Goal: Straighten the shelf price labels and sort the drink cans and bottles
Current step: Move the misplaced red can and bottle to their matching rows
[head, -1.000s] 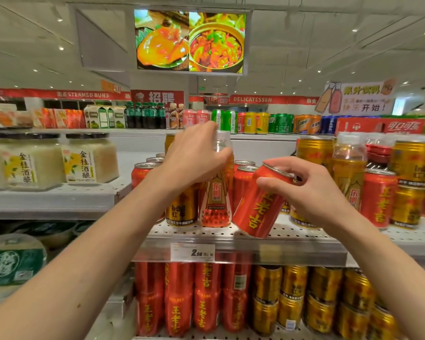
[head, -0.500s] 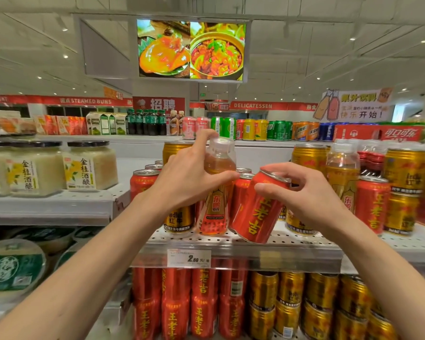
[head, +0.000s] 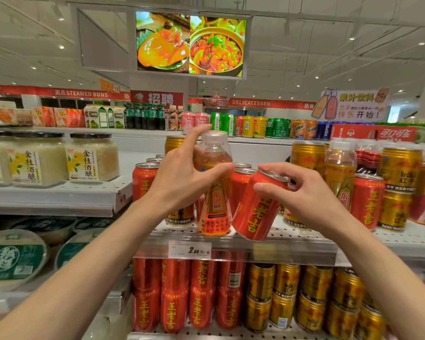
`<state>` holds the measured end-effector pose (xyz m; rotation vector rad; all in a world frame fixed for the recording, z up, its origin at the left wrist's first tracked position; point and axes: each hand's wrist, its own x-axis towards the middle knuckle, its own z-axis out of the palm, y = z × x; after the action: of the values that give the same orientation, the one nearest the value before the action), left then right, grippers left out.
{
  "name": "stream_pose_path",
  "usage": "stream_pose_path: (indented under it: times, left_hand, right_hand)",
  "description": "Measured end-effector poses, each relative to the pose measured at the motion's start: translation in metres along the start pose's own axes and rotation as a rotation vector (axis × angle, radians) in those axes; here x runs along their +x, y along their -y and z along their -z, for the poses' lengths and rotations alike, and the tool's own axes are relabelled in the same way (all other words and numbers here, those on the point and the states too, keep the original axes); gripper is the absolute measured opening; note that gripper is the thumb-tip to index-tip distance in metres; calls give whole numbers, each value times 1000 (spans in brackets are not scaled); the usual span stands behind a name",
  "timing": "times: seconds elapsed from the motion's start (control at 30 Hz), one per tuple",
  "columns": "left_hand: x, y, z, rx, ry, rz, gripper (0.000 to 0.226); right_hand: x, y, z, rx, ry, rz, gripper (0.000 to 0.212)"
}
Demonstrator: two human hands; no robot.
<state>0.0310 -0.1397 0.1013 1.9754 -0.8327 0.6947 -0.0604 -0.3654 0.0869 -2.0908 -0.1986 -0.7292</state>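
My left hand (head: 182, 175) grips the shoulder of a clear bottle of amber drink (head: 215, 192) that stands at the front of the perforated white shelf (head: 304, 238). My right hand (head: 297, 195) holds a red can (head: 258, 212) by its upper end; the can leans to the right, its base near the shelf's front edge. More red cans (head: 144, 179) and a gold can (head: 174, 143) stand behind the bottle. A white price label (head: 189, 250) reading 2.00 sits on the shelf rail below the bottle.
Gold cans (head: 400, 187), red cans (head: 367, 200) and another amber bottle (head: 339, 168) crowd the shelf's right side. The lower shelf holds red cans (head: 187, 295) and gold cans (head: 309, 298). Jars of rice wine (head: 91, 157) stand on the left shelf. A screen (head: 190, 44) hangs overhead.
The view has tipped slightly so everything sits lower in frame. My left hand has shifted its grip to the bottle's shoulder. The red can stays tilted in my right hand.
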Motion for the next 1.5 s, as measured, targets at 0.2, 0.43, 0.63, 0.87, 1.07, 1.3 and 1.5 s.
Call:
stream_pose_path:
  times: [0.2,0.43,0.63,0.87,1.07,1.3,1.5]
  left_hand:
    - [-17,4,27,-123,-51,65,78]
    - [-38,16,64,-178,-50,113,76]
    - [-44,28,78,-155,-74,117,79]
    - [-46,25,75,-159,-70,134,78]
    - [-46,24,75,-137,-68,144,77]
    - [-47,24,75,-152,-84,150,75]
    - [-50,23,75,-165,-101,152,74]
  right_hand:
    - [-2,9,-5,-74,38,-2,52]
    - [15,31,-33,-196,67,80,64]
    - [35,40,-60,-445,125,193,63]
    - [42,35,-70,-543,133,185,52]
    - [36,29,-76,-530,71,155,49]
    - [28,25,-94,-568,-66,280,45]
    - [25,21,-100,-558,-118,307,47]
